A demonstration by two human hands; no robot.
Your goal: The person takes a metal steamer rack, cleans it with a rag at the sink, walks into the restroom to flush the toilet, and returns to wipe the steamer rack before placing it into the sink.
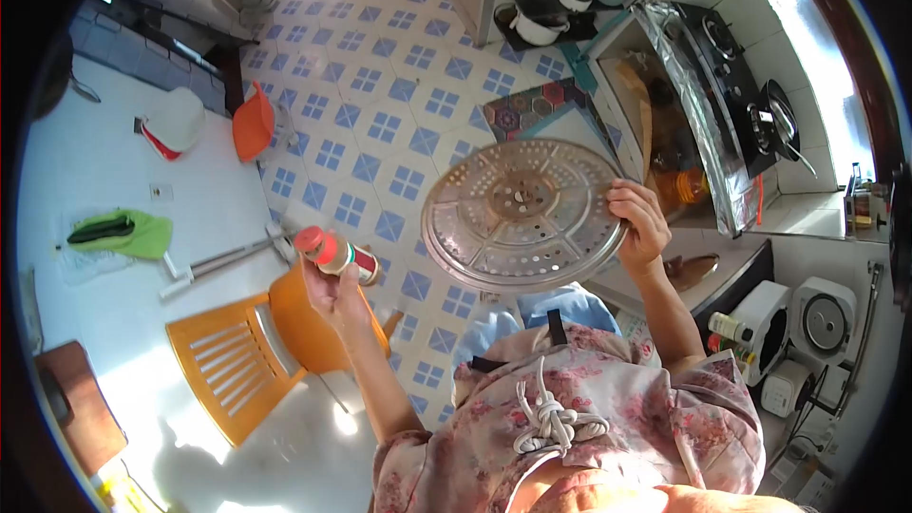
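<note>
A small jar (360,262) with a red lid rests in my left hand (332,296). My fingers wrap around it, and it lies tilted with the lid pointing to the upper left. My right hand (638,228) grips the rim of a round perforated metal steamer rack (521,218) on its right side. The rack is held out in front of my body, above the floor. Jar and rack are apart from each other.
A wooden chair (233,361) stands to the left, near white wall surfaces with hanging caps. On the right are a gas stove (731,66) with a pan (779,119), an open cabinet below it, and a rice cooker (823,321). Patterned tiles (385,123) cover the floor.
</note>
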